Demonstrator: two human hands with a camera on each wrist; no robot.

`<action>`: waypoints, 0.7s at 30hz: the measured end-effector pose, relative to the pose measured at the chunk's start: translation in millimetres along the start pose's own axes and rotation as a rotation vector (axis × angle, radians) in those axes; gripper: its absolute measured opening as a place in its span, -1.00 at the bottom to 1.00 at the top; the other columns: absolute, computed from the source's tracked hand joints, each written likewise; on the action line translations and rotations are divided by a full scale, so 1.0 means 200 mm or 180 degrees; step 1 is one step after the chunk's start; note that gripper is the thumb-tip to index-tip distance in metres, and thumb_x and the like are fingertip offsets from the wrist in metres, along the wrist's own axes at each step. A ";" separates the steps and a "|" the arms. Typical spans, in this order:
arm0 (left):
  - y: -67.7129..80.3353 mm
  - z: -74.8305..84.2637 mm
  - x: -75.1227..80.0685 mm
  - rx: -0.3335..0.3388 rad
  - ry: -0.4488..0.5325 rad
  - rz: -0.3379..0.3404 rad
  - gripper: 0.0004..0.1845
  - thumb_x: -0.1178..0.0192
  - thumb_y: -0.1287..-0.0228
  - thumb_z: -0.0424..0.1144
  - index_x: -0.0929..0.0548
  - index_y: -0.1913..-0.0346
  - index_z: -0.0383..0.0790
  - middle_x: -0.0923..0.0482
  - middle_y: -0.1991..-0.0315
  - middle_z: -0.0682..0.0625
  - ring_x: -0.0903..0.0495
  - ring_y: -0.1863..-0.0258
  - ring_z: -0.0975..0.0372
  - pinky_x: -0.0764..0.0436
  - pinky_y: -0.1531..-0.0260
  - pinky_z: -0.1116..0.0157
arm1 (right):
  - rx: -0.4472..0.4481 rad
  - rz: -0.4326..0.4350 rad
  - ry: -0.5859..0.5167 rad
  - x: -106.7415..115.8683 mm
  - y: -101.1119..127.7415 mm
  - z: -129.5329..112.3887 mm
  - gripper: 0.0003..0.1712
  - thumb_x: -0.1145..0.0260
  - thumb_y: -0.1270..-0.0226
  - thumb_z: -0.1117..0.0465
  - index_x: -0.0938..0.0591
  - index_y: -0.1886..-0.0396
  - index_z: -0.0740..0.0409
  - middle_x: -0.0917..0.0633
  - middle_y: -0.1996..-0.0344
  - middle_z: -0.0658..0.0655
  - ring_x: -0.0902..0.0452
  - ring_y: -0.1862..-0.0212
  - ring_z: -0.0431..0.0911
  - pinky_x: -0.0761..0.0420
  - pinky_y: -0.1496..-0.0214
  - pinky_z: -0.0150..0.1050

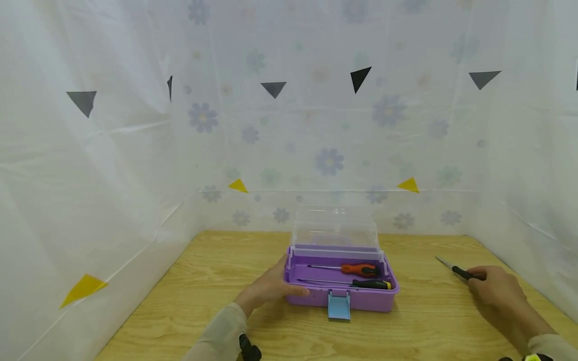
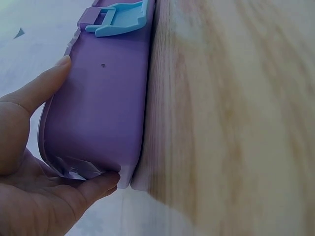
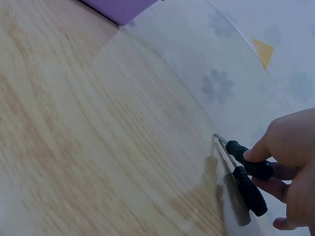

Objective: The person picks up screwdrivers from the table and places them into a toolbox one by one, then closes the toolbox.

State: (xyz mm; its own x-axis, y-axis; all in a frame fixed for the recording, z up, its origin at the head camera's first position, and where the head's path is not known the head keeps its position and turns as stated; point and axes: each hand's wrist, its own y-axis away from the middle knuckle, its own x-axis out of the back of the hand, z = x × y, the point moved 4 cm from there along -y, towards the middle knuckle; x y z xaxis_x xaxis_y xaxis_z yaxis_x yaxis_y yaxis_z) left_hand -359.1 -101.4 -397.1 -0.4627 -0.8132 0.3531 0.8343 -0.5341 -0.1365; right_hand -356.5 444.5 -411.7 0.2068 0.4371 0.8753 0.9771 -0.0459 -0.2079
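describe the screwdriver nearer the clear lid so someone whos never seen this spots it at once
On the table stands a purple box with its clear lid raised and a blue latch in front. Inside, on the lid side, lies the screwdriver. Its orange handle with a black end sets it apart from the other screwdriver, whose dark handle ends in yellow.

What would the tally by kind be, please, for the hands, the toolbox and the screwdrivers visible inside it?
Hands: 2, left hand and right hand
Toolbox: 1
Screwdrivers: 2, orange-handled screwdriver and dark-handled screwdriver
Total: 5
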 end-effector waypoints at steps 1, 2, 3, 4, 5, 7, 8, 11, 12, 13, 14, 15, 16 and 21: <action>0.00 0.00 0.00 -0.0006 0.0009 -0.0006 0.30 -0.57 -0.14 -0.19 0.22 -0.69 -0.13 -0.19 -0.54 -0.28 -0.23 -0.48 -0.19 -0.10 -0.47 -0.19 | 0.0026 0.0031 -0.0015 0.00 0.00 0.00 -0.58 -0.31 -0.38 0.22 -0.66 -0.09 0.47 -0.70 0.06 0.48 -0.53 0.05 0.56 -0.57 0.27 0.28; 0.00 0.00 0.00 -0.0015 0.0000 -0.0012 0.29 -0.56 -0.15 -0.18 0.22 -0.69 -0.13 -0.19 -0.54 -0.28 -0.23 -0.48 -0.19 -0.10 -0.47 -0.19 | 0.0057 0.0064 -0.0031 0.01 0.00 0.00 -0.59 -0.31 -0.39 0.24 -0.66 -0.08 0.48 -0.70 0.06 0.49 -0.51 0.03 0.57 -0.56 0.23 0.30; 0.00 0.00 0.00 -0.0024 -0.0005 -0.0017 0.29 -0.56 -0.15 -0.18 0.22 -0.69 -0.13 -0.19 -0.54 -0.28 -0.23 -0.48 -0.19 -0.10 -0.47 -0.19 | 0.0089 0.0093 -0.0040 0.01 0.00 0.00 -0.60 -0.32 -0.39 0.26 -0.65 -0.07 0.50 -0.69 0.06 0.51 -0.50 0.01 0.58 -0.56 0.19 0.33; 0.00 0.00 0.00 -0.0021 -0.0016 -0.0021 0.29 -0.56 -0.15 -0.18 0.22 -0.69 -0.14 -0.19 -0.54 -0.28 -0.24 -0.48 -0.19 -0.10 -0.47 -0.20 | 0.0089 0.0094 -0.0069 0.02 0.00 0.00 -0.60 -0.32 -0.40 0.26 -0.64 -0.08 0.52 -0.67 0.04 0.53 -0.48 -0.01 0.59 -0.55 0.15 0.35; 0.00 0.00 0.00 -0.0009 -0.0035 -0.0016 0.29 -0.56 -0.15 -0.17 0.22 -0.69 -0.14 -0.20 -0.54 -0.28 -0.24 -0.48 -0.18 -0.10 -0.47 -0.20 | 0.0102 0.0108 -0.0094 0.02 0.00 0.00 -0.60 -0.31 -0.42 0.27 -0.64 -0.08 0.52 -0.67 0.03 0.54 -0.46 -0.03 0.60 -0.53 0.12 0.37; 0.00 0.00 0.00 0.0006 -0.0047 -0.0015 0.29 -0.56 -0.15 -0.16 0.22 -0.69 -0.15 -0.20 -0.53 -0.28 -0.24 -0.48 -0.19 -0.10 -0.46 -0.21 | 0.0106 0.0119 -0.0165 0.04 0.01 0.00 -0.59 -0.30 -0.45 0.26 -0.62 -0.11 0.53 -0.65 0.01 0.56 -0.44 -0.06 0.61 -0.50 0.08 0.39; 0.00 0.00 0.00 0.0015 -0.0058 -0.0013 0.29 -0.57 -0.15 -0.16 0.22 -0.69 -0.15 -0.21 -0.53 -0.28 -0.24 -0.48 -0.18 -0.10 -0.46 -0.20 | 0.0101 0.0126 -0.0200 0.04 0.01 -0.01 -0.58 -0.28 -0.47 0.25 -0.61 -0.13 0.53 -0.65 -0.01 0.56 -0.43 -0.08 0.61 -0.49 0.07 0.39; 0.01 0.00 0.01 0.0013 -0.0045 -0.0006 0.29 -0.57 -0.14 -0.17 0.20 -0.68 -0.15 -0.22 -0.53 -0.28 -0.25 -0.47 -0.19 -0.10 -0.46 -0.20 | 0.0084 0.0127 -0.0288 0.06 0.01 -0.02 -0.53 -0.24 -0.54 0.19 -0.58 -0.19 0.53 -0.61 -0.06 0.59 -0.39 -0.12 0.62 -0.46 0.04 0.42; 0.01 0.00 0.01 0.0013 -0.0042 -0.0010 0.28 -0.57 -0.13 -0.18 0.19 -0.68 -0.14 -0.21 -0.53 -0.27 -0.25 -0.47 -0.19 -0.10 -0.47 -0.19 | 0.0065 0.0132 -0.0327 0.07 0.01 -0.02 -0.51 -0.23 -0.55 0.17 -0.57 -0.21 0.52 -0.60 -0.08 0.60 -0.38 -0.13 0.62 -0.45 0.03 0.42; 0.01 0.00 0.01 0.0015 -0.0048 0.0004 0.28 -0.57 -0.13 -0.18 0.19 -0.68 -0.14 -0.21 -0.53 -0.27 -0.25 -0.47 -0.18 -0.11 -0.46 -0.19 | 0.0047 0.0125 -0.0373 0.07 0.01 -0.02 -0.50 -0.23 -0.56 0.15 -0.57 -0.22 0.52 -0.58 -0.10 0.61 -0.36 -0.14 0.63 -0.44 0.02 0.42; 0.01 0.00 0.01 0.0024 -0.0057 0.0012 0.29 -0.57 -0.13 -0.17 0.20 -0.69 -0.14 -0.20 -0.54 -0.27 -0.24 -0.48 -0.18 -0.10 -0.47 -0.19 | 0.0033 0.0113 -0.0425 0.07 0.01 -0.02 -0.48 -0.22 -0.57 0.13 -0.55 -0.24 0.52 -0.56 -0.13 0.62 -0.35 -0.15 0.63 -0.44 0.01 0.42; 0.01 0.00 0.01 0.0029 -0.0055 0.0018 0.29 -0.57 -0.13 -0.17 0.21 -0.69 -0.14 -0.19 -0.54 -0.27 -0.24 -0.48 -0.17 -0.10 -0.47 -0.19 | 0.0017 0.0085 -0.0483 0.08 0.01 -0.02 -0.46 -0.22 -0.58 0.12 -0.54 -0.26 0.52 -0.54 -0.15 0.64 -0.34 -0.16 0.63 -0.44 0.01 0.41; 0.01 0.00 0.01 0.0048 -0.0051 0.0023 0.30 -0.57 -0.14 -0.16 0.22 -0.69 -0.13 -0.19 -0.55 -0.27 -0.23 -0.49 -0.17 -0.09 -0.47 -0.19 | 0.0000 0.0056 -0.0548 0.08 0.02 -0.02 -0.45 -0.21 -0.59 0.11 -0.52 -0.27 0.53 -0.51 -0.17 0.65 -0.32 -0.17 0.63 -0.45 0.00 0.41; 0.00 0.00 0.00 0.0031 0.0013 0.0010 0.30 -0.56 -0.15 -0.18 0.24 -0.69 -0.13 -0.21 -0.54 -0.26 -0.23 -0.49 -0.17 -0.07 -0.48 -0.19 | -0.0020 -0.0038 -0.0764 0.07 0.02 -0.02 -0.41 -0.18 -0.62 0.09 -0.47 -0.32 0.54 -0.43 -0.24 0.69 -0.29 -0.20 0.62 -0.48 -0.02 0.35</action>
State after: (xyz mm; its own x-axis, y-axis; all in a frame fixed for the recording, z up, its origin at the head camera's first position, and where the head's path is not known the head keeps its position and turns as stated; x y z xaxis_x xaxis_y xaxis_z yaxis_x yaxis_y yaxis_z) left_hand -359.5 -102.2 -397.6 -0.4614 -0.8157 0.3489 0.8386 -0.5293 -0.1287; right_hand -348.9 446.6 -398.1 0.1779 0.6385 0.7488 0.9798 -0.0447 -0.1947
